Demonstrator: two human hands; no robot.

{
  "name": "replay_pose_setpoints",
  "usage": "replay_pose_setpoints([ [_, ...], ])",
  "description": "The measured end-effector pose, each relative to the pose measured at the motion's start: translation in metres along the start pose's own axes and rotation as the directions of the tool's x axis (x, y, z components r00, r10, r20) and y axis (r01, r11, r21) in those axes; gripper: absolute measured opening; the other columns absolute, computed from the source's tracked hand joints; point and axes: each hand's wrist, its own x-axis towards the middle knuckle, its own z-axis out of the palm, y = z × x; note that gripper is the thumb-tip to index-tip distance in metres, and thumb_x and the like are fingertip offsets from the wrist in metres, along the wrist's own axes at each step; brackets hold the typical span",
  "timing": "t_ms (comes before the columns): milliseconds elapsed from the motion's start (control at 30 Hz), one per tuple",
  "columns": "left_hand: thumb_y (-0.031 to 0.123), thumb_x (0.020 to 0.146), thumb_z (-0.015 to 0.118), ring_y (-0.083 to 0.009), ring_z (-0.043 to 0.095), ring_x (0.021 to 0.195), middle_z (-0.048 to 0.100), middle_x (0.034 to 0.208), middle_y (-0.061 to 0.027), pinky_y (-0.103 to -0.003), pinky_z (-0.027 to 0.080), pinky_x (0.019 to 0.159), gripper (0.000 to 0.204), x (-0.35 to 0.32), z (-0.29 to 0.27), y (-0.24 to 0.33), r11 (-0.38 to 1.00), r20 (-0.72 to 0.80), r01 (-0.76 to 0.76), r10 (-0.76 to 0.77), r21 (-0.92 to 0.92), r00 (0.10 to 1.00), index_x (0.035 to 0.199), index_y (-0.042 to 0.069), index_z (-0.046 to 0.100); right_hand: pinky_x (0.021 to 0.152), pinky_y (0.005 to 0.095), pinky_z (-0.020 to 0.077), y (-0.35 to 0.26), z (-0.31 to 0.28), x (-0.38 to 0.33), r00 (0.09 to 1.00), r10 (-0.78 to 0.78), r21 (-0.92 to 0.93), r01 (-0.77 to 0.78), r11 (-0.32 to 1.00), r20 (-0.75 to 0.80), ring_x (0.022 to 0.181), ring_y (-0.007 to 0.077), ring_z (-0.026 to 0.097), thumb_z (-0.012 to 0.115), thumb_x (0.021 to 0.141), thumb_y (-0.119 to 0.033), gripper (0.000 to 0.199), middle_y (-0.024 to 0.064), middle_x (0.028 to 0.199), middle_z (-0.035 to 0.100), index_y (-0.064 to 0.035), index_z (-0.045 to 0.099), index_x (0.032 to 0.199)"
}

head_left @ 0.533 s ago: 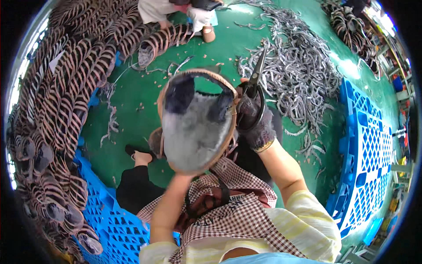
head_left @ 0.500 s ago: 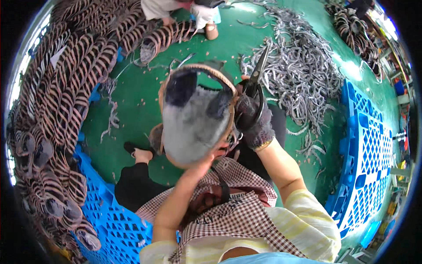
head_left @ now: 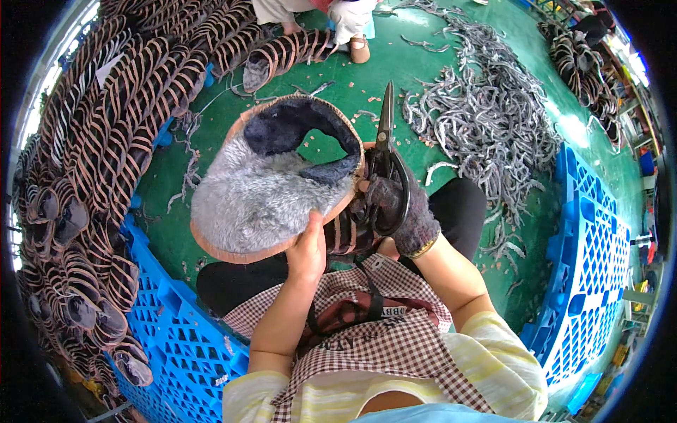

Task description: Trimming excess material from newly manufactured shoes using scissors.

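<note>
One grey fur-lined shoe upper (head_left: 254,197) is clamped in the bare left hand (head_left: 307,255); the gloved right hand (head_left: 417,220) grips black scissors (head_left: 384,134) pointing away.

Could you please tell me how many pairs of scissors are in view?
1: the scissors are in the gloved right hand, blades pointing away from the person, just right of the grey fur-lined piece. Others may be hidden from this view.

Your left hand (head_left: 307,252) grips gray fur-lined piece (head_left: 247,201); your gloved right hand (head_left: 417,217) holds black scissors (head_left: 384,134), blades pointing away.
</note>
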Motion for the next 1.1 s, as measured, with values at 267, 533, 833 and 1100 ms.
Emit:
replay_pose_setpoints([
  [267,0.013,0.088,0.049,-0.0253,0.047,0.109,0.046,0.120,-0.0087,-0.045,0.036,0.095,0.035,0.012,-0.017,0.026,0.990,-0.021,-0.140,0.140,0.001,0.990,0.120,0.004,0.042,0.061,0.0390,0.0419,-0.018,-0.017,-0.010,0.871,-0.330,-0.907,0.413,0.086,0.365,0.071,0.0307,0.054,0.065,0.063,-0.018,0.044,0.0098,0.075,0.051,-0.0054,0.052,0.102],
  [533,0.011,0.088,0.047,-0.0243,0.044,0.112,0.043,0.123,-0.0086,-0.044,0.031,0.100,0.037,0.003,-0.026,0.032,0.999,-0.091,-0.045,0.045,0.005,0.995,0.124,0.003,0.038,0.064,0.0393,0.0420,-0.025,-0.006,-0.015,0.935,-0.156,-0.946,0.325,0.015,0.319,0.076,0.0281,0.056,0.063,0.064,-0.023,0.042,0.0097,0.082,0.057,-0.0067,0.053,0.101],
  [833,0.004,0.086,0.047,-0.0187,0.052,0.097,0.054,0.108,-0.0104,-0.036,0.041,0.089,0.020,0.012,-0.045,0.045,0.927,0.052,-0.043,0.026,0.372,0.998,0.105,-0.003,0.053,0.054,0.0329,0.0454,-0.019,-0.011,-0.019,0.963,-0.044,-0.915,0.265,0.304,0.264,0.063,0.0317,0.058,0.074,0.063,-0.026,0.047,0.0148,0.073,0.059,-0.0057,0.056,0.102],
  [1100,0.011,0.089,0.048,-0.0179,0.054,0.096,0.056,0.105,-0.0083,-0.038,0.041,0.090,0.020,0.030,-0.066,0.056,0.997,0.120,-0.082,0.080,0.012,0.990,0.105,0.001,0.052,0.058,0.0394,0.0408,-0.015,-0.003,-0.001,0.850,-0.143,-0.844,0.524,0.115,0.508,0.074,0.0312,0.054,0.067,0.059,-0.020,0.044,0.0114,0.086,0.054,-0.0078,0.054,0.099],
])
